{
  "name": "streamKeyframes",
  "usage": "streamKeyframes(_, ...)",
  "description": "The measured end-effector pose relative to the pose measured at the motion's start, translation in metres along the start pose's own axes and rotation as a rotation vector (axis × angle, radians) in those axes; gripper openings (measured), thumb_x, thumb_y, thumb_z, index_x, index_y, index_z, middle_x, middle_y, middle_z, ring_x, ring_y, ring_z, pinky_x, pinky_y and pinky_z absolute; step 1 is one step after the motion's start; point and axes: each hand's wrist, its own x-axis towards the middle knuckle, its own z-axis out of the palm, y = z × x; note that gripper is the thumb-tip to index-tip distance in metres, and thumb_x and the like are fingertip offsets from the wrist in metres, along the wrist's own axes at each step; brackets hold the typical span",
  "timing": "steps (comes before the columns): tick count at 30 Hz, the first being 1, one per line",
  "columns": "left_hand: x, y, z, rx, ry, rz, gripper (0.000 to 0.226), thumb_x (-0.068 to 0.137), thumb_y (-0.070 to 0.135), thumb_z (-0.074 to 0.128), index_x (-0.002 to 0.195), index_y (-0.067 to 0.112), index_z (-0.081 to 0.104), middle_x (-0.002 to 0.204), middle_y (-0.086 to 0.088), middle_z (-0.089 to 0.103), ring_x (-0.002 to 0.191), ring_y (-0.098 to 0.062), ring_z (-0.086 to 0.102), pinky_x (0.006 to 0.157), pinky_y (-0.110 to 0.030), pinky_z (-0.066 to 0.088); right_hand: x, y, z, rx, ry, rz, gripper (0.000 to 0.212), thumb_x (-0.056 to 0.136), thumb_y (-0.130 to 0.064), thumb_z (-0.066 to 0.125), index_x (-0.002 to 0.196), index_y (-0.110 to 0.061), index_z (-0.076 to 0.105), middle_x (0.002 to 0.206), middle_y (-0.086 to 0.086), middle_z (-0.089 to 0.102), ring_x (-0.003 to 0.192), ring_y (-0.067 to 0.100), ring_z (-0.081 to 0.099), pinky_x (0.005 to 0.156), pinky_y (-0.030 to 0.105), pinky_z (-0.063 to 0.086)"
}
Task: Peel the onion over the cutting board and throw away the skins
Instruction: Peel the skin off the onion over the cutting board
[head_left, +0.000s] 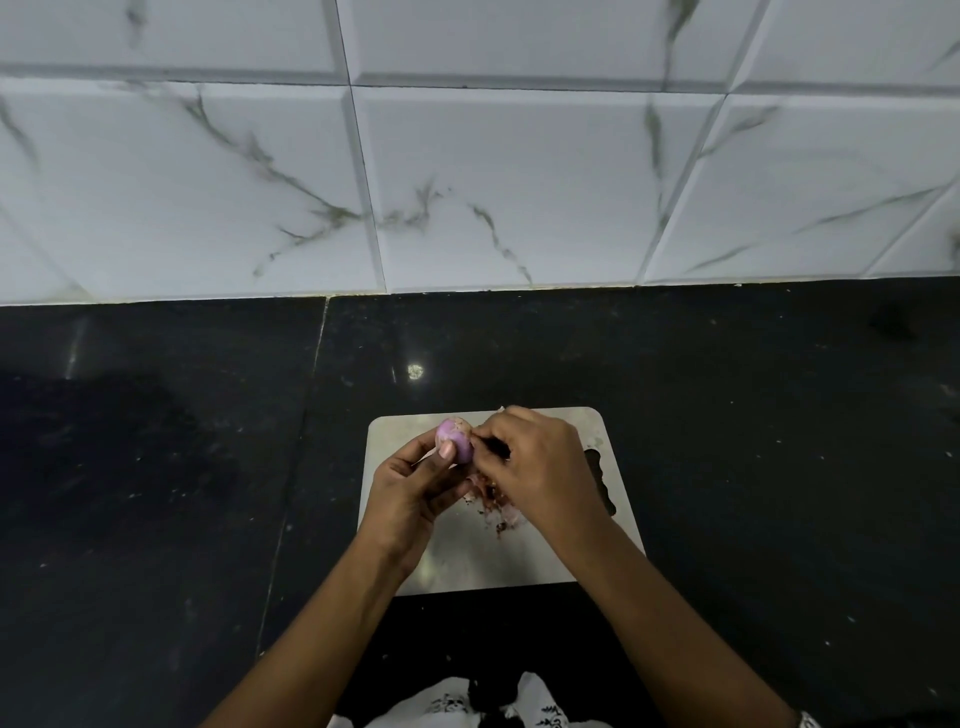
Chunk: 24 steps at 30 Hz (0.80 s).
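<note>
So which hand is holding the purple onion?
The left hand grips the onion, thumb on it. The right hand only pinches at the skin beside it.

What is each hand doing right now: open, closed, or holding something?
Left hand: holding the onion, fingers curled round it.
Right hand: pinching a strip of skin at the onion's side.

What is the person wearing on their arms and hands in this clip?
Both forearms are bare, with no sleeves in view. There are no gloves on the left hand or the right hand. A silvery band, perhaps a watch, shows at the right wrist by the frame's bottom edge.
</note>
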Motion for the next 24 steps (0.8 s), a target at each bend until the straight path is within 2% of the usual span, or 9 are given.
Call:
streamKeyframes(3,-0.001,-0.001,-0.002,0.002,0.0,-0.007,0.028,0.075,0.024,0.071,0.101,0.013,0.069,0.088,-0.006,0.074,0.081,-0.018,0.071,0.066,-0.024,0.056,-0.002,0.001,0.002,0.008,0.008,-0.012,0.014,0.076,-0.018,0.072,0.073,-0.009,0.062,0.068,0.004,0.061,0.057,0.013,0.054,0.049,0.023,0.045)
streamKeyframes(6,0.0,-0.003,-0.005,-0.029,-0.02,-0.027,0.057,0.047,0.043,0.09,0.095,0.016,0.074,0.088,-0.008,0.074,0.08,-0.018,0.072,0.064,-0.024,0.056,0.002,0.005,0.002,0.054,-0.048,0.033,0.012,0.078,-0.019,0.069,0.076,-0.01,0.06,0.074,0.002,0.061,0.065,0.014,0.056,0.056,0.028,0.05)
streamKeyframes(9,0.0,-0.005,-0.003,-0.089,-0.053,-0.077,0.064,0.035,0.046,0.092,0.089,0.014,0.076,0.087,-0.01,0.075,0.078,-0.018,0.073,0.063,-0.024,0.058,0.005,0.016,0.002,0.147,-0.038,0.163,0.004,0.078,-0.012,0.066,0.078,-0.012,0.062,0.079,-0.001,0.063,0.071,0.011,0.058,0.065,0.032,0.052)
streamKeyframes(10,-0.001,-0.004,-0.001,-0.105,-0.06,-0.101,0.061,0.037,0.045,0.092,0.087,0.014,0.077,0.088,-0.01,0.075,0.078,-0.017,0.073,0.063,-0.024,0.058,0.005,0.019,0.001,0.196,-0.014,0.208,0.004,0.078,-0.01,0.066,0.079,-0.013,0.063,0.08,-0.002,0.063,0.072,0.01,0.06,0.065,0.031,0.052)
streamKeyframes(12,-0.002,-0.002,0.002,-0.142,-0.046,-0.152,0.042,0.056,0.042,0.084,0.086,0.013,0.077,0.089,-0.009,0.075,0.077,-0.016,0.073,0.061,-0.022,0.058,0.004,0.023,-0.006,0.34,-0.005,0.25,0.013,0.078,-0.008,0.068,0.086,-0.018,0.062,0.088,-0.006,0.063,0.077,0.007,0.063,0.065,0.026,0.054)
streamKeyframes(14,-0.003,0.003,0.003,-0.151,-0.028,-0.194,0.034,0.073,0.035,0.063,0.093,0.011,0.072,0.084,-0.008,0.075,0.072,-0.015,0.073,0.058,-0.021,0.057,0.002,0.024,-0.016,0.45,-0.095,0.173,0.026,0.079,-0.008,0.069,0.096,-0.024,0.06,0.099,-0.01,0.06,0.085,0.005,0.063,0.064,0.02,0.054)
streamKeyframes(18,-0.004,0.009,0.006,-0.078,-0.053,-0.237,0.043,0.074,0.039,0.055,0.099,0.006,0.066,0.076,-0.011,0.073,0.065,-0.015,0.071,0.058,-0.022,0.058,0.006,0.023,-0.029,0.343,-0.339,-0.022,0.031,0.082,-0.015,0.069,0.11,-0.021,0.059,0.11,-0.013,0.052,0.097,0.002,0.056,0.072,0.022,0.055)
streamKeyframes(21,-0.005,0.012,0.008,-0.047,-0.068,-0.26,0.045,0.074,0.04,0.055,0.1,0.005,0.066,0.078,-0.013,0.073,0.063,-0.017,0.071,0.057,-0.023,0.058,0.015,0.023,-0.033,0.245,-0.401,-0.114,0.031,0.083,-0.01,0.066,0.111,-0.018,0.059,0.111,-0.01,0.05,0.094,0.006,0.054,0.073,0.024,0.054)
streamKeyframes(24,-0.004,0.013,0.009,0.007,-0.079,-0.262,0.044,0.074,0.042,0.053,0.097,0.007,0.067,0.079,-0.012,0.074,0.064,-0.017,0.071,0.058,-0.023,0.058,0.023,0.021,-0.039,0.233,-0.46,-0.158,0.025,0.083,-0.015,0.065,0.107,-0.02,0.06,0.105,-0.014,0.046,0.09,0.005,0.053,0.074,0.023,0.052)
